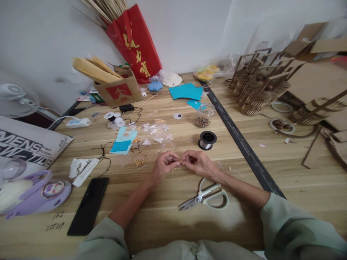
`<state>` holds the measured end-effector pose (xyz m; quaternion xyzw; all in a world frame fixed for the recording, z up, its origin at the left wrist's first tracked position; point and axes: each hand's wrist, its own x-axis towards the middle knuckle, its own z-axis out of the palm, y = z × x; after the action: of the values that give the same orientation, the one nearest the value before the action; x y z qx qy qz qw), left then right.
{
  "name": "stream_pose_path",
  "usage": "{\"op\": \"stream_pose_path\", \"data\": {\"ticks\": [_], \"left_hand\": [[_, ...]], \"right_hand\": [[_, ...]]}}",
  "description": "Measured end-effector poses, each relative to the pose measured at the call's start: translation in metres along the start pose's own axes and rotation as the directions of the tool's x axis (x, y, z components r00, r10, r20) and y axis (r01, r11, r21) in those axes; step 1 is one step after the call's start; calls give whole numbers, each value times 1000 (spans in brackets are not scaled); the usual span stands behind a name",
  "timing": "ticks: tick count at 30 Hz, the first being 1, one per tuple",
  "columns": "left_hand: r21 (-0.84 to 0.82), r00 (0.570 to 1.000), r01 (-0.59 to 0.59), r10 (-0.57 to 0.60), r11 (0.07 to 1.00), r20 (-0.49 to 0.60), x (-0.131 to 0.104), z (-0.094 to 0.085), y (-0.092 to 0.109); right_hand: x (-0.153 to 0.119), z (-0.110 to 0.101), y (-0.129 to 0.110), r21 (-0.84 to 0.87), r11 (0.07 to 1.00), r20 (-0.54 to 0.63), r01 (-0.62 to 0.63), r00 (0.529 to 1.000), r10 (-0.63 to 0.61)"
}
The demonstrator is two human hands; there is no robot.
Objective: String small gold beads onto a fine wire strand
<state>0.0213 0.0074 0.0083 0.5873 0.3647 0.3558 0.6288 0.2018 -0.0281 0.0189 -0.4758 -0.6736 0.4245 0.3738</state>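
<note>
My left hand (166, 166) and my right hand (199, 164) meet above the middle of the wooden table, fingertips pinched together. Between them is a tiny gold-coloured piece (180, 161), too small to make out. White-handled scissors (202, 196) lie just below my right hand. Behind it stands a black spool (208, 140) of clear line. Small gold beads (140, 162) lie in a pile left of my left hand, with little bags of silvery pieces (159, 137) farther back. A glass jar (204, 117) holding dark beads stands beyond the spool.
A black phone (88, 206), a white cloth (82, 169) and a purple object (40, 191) lie at the left. Blue sheets (185, 91), a cardboard box (119, 90) and a red bag (138, 47) are at the back. Wooden baskets (255, 90) stand at the right beyond a black strip (238, 135).
</note>
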Motion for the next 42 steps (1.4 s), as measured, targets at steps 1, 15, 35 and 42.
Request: {"op": "stream_pose_path", "data": {"ticks": [1, 15, 35, 42], "left_hand": [[0, 1000, 4, -4, 1000, 5, 0, 0, 0], [-27, 999, 51, -51, 998, 18, 0, -6, 2], [-131, 999, 45, -45, 990, -2, 3, -10, -3], [-141, 998, 69, -70, 988, -6, 4, -11, -4]], "right_hand": [[0, 0, 0, 6, 1000, 0, -3, 1000, 3], [4, -7, 4, 119, 992, 10, -37, 999, 37], [8, -12, 7, 238, 965, 30, -108, 994, 104], [11, -14, 4, 348, 918, 52, -188, 982, 181]]}}
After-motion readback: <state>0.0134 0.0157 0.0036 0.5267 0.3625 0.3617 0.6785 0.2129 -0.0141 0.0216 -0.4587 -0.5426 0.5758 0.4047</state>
